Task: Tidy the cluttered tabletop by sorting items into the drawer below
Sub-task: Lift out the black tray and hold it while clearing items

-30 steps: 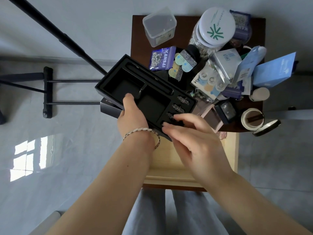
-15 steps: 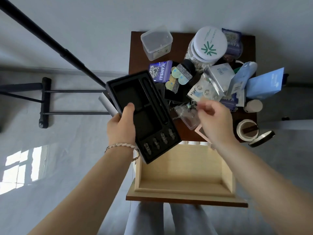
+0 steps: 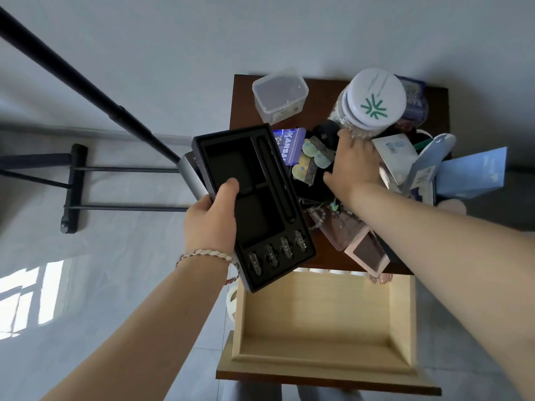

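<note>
The pale wooden drawer [image 3: 327, 369] stood open, nothing visible inside: sorting had barely begun. Above its left corner the left hand [image 3: 211, 224] held a black compartmented tray [image 3: 260, 198] in its grip. Beyond it the right hand [image 3: 353, 163] spread open-fingered over the cluttered brown surface [image 3: 241, 108].

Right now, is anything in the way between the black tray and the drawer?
Nothing visible. The left hand holds the black tray over the far left corner of the open drawer, whose inside looks bare.
</note>
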